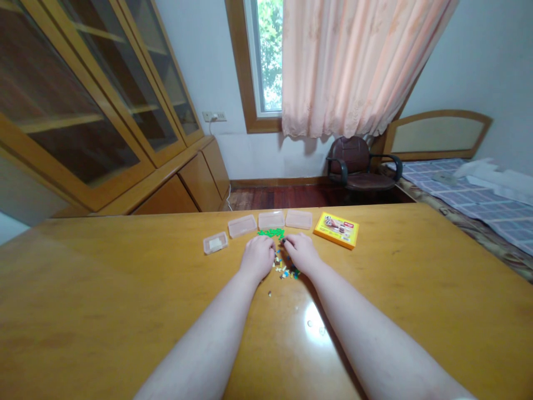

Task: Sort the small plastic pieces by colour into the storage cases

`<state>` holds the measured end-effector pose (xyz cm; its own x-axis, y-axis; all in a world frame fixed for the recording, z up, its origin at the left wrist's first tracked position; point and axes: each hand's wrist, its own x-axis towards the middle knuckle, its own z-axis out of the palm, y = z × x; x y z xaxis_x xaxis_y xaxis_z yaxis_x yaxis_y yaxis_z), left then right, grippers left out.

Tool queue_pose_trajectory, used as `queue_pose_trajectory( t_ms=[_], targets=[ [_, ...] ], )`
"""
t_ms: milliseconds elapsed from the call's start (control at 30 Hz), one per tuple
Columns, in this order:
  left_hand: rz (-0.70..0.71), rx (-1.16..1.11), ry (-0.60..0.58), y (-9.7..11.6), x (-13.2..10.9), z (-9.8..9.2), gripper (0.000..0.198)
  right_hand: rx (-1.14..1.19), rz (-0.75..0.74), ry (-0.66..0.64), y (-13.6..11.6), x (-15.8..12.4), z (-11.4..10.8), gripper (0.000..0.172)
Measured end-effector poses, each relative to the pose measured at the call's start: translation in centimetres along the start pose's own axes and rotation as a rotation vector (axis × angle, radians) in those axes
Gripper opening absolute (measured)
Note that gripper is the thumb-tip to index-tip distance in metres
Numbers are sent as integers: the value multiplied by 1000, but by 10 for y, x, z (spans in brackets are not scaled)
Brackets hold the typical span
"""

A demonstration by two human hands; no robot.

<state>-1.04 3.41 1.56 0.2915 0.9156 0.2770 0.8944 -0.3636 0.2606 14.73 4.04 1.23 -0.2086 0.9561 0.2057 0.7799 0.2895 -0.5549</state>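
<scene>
The left hand and right hand rest on a honey-yellow wooden table, fingers bunched and curled downward; any pinch cannot be told. Tiny multicoloured plastic pieces lie between them, bright green plastic pieces just beyond the fingertips, then four clear plastic boxes.

Head-worn camera, looking forward and down across the tabletop

The view starts at the person's own head, above the near side of the tabletop, so the forearms rise from the bottom edge toward the left hand and right hand near the middle of the frame. The hands sit close to the camera, while the far wall stands well off. The wide view also reaches the window and curtain at the top, the glass-fronted cabinet at the left, and the bed at the right, all leaning outward.
</scene>
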Motion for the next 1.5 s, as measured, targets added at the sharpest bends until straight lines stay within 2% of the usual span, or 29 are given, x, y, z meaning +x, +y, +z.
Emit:
queue_pose_trajectory(
  t_ms=[100, 300, 500, 567, 667, 767, 967, 1133, 1233, 1400, 1500],
  targets=[
    [-39, 4, 9, -1, 0, 0, 18, 44, -24, 8, 1, 0, 2, 26],
    [-217, 60, 56, -4, -1, 0, 21, 67, 99, 56, 7, 2, 2, 29],
    [-302, 111, 38, -6, -1, 0, 23, 30, -79, -79, -3, -2, -1, 26],
    [-339, 122, 14, -6, -1, 0, 22, 17, -77, -60, -4, -2, -2, 25],
    [-385, 128, -10, -5, 1, 1, 23, -11, 7, -17, -2, -1, -1, 27],
    [-367, 94, -23, -5, 2, 4, 28, -39, 38, -33, 1, -1, 2, 33],
    [-249, -24, -73, -4, 2, 9, 38, -73, -10, -155, 1, -3, 5, 43],
    [-307, -38, -23, -5, 2, 11, 41, -22, 49, -88, 2, -1, 6, 41],
    [-320, -12, -29, -6, 2, 14, 45, -29, 84, -91, 5, -1, 8, 47],
    [-258, -13, -90, -7, 2, 15, 49, -42, -36, -223, 7, -2, 9, 60],
    [-242, -45, -59, -6, 3, 10, 46, -12, -26, -183, 5, -2, 8, 61]
  ],
)
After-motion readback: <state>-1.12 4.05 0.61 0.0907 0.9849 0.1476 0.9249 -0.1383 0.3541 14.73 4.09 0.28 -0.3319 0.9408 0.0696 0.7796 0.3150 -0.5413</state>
